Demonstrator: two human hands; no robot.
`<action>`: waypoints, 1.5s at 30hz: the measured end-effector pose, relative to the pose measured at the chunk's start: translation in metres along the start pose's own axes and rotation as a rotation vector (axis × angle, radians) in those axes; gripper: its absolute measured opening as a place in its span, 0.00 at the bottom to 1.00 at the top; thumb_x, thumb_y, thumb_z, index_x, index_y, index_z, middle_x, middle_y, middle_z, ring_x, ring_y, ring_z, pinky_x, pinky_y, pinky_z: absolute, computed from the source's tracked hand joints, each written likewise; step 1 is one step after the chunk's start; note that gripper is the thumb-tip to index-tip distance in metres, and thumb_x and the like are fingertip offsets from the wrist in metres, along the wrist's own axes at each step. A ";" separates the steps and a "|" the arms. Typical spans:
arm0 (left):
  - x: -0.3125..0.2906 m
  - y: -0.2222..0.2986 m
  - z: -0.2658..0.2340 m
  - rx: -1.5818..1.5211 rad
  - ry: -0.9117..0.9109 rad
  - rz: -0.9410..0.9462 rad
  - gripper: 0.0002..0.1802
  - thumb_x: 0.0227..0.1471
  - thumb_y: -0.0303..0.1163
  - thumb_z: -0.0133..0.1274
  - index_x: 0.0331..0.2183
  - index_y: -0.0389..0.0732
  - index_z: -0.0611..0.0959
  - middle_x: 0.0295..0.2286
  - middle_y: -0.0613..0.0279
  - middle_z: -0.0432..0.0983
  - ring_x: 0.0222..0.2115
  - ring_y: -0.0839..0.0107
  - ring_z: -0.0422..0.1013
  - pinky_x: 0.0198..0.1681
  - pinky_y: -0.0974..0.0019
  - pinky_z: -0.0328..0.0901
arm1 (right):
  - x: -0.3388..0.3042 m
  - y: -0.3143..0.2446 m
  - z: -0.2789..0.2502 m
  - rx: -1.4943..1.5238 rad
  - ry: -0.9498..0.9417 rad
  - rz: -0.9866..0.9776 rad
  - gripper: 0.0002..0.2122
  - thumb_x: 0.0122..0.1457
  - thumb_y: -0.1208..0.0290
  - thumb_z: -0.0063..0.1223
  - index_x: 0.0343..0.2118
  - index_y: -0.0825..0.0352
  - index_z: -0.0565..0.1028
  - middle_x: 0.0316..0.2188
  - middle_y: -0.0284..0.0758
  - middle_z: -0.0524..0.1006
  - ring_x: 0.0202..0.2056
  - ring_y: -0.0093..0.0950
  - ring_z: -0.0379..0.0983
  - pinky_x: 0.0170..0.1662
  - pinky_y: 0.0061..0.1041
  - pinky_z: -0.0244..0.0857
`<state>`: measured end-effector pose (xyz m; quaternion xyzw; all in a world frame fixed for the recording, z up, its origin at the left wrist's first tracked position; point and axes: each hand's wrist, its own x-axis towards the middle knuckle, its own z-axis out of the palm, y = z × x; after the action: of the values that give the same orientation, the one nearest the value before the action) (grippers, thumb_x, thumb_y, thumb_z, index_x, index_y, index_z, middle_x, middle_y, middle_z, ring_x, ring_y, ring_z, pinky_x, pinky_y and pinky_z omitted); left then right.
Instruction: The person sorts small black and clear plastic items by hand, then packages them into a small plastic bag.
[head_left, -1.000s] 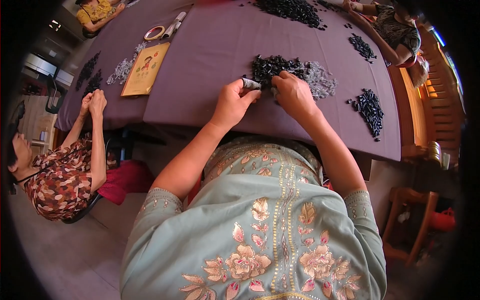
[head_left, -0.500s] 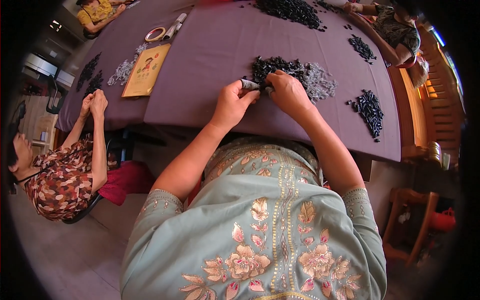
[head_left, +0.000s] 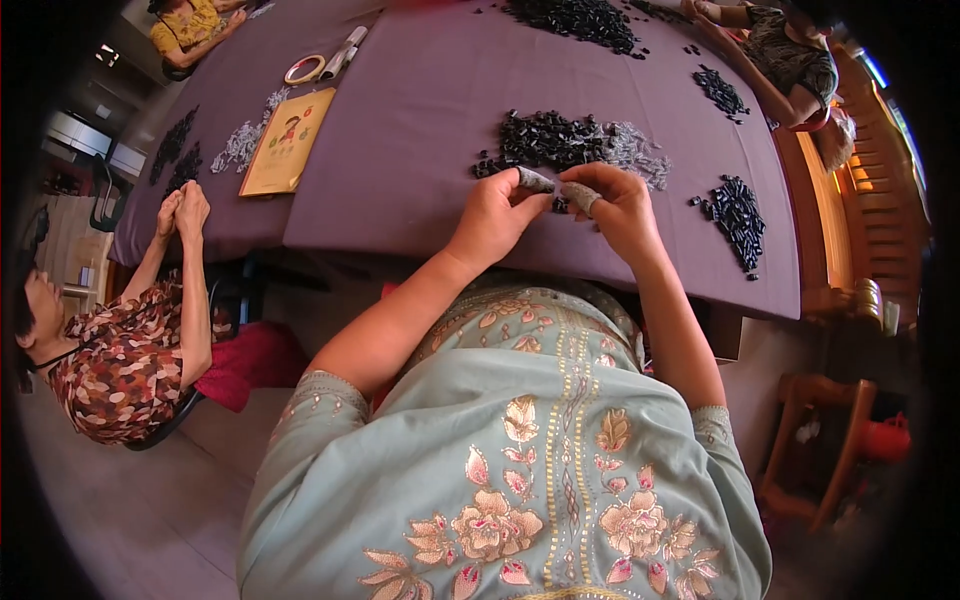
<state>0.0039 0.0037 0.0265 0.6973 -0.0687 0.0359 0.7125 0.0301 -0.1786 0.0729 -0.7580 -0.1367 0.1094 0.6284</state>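
Observation:
My two hands meet over the near edge of the purple-clothed table, just in front of a pile of small black pieces (head_left: pixel 545 138). Grey wrapping covers a fingertip of my left hand (head_left: pixel 497 217), whose thumb and finger are pinched together. Similar wrapping shows on my right hand (head_left: pixel 625 208), also closed in a pinch. Between the fingertips is a small black cylindrical piece (head_left: pixel 560 204), which both hands seem to grip. Clear, pale small pieces (head_left: pixel 638 152) lie against the right side of the black pile.
Another black heap (head_left: pixel 738 222) lies at right, and a large one (head_left: pixel 580 22) at the far side. A yellow booklet (head_left: pixel 287 142), a tape roll (head_left: pixel 305 69) and more clear pieces (head_left: pixel 238 147) are at left. Co-workers sit at left, far left and far right.
My hands have drawn back from the black pile toward me. My right hand has turned and shifted right, and the black piece now shows between my fingertips.

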 end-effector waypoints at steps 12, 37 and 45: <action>-0.006 0.001 0.009 0.048 -0.099 -0.014 0.05 0.53 0.24 0.59 0.34 0.36 0.82 0.26 0.70 0.78 0.26 0.84 0.70 0.30 0.75 0.66 | -0.014 0.037 -0.009 0.118 -0.076 -0.039 0.08 0.55 0.87 0.50 0.37 0.72 0.76 0.30 0.30 0.77 0.31 0.17 0.73 0.34 0.18 0.68; -0.004 0.003 0.009 0.202 -0.120 -0.062 0.05 0.53 0.27 0.58 0.31 0.36 0.81 0.24 0.70 0.77 0.26 0.84 0.70 0.30 0.75 0.67 | -0.031 -0.003 0.006 -0.543 0.016 -0.345 0.13 0.47 0.85 0.53 0.38 0.70 0.76 0.33 0.43 0.74 0.34 0.46 0.73 0.37 0.35 0.68; 0.001 -0.007 0.006 0.188 -0.085 -0.055 0.05 0.53 0.28 0.57 0.28 0.37 0.81 0.24 0.68 0.78 0.25 0.82 0.71 0.30 0.74 0.67 | -0.034 -0.014 0.013 -0.634 0.010 -0.382 0.18 0.46 0.85 0.54 0.43 0.67 0.75 0.35 0.44 0.75 0.37 0.47 0.74 0.39 0.38 0.69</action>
<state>0.0057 -0.0028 0.0201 0.7638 -0.0760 -0.0069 0.6410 -0.0071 -0.1756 0.0839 -0.8763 -0.2998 -0.0614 0.3721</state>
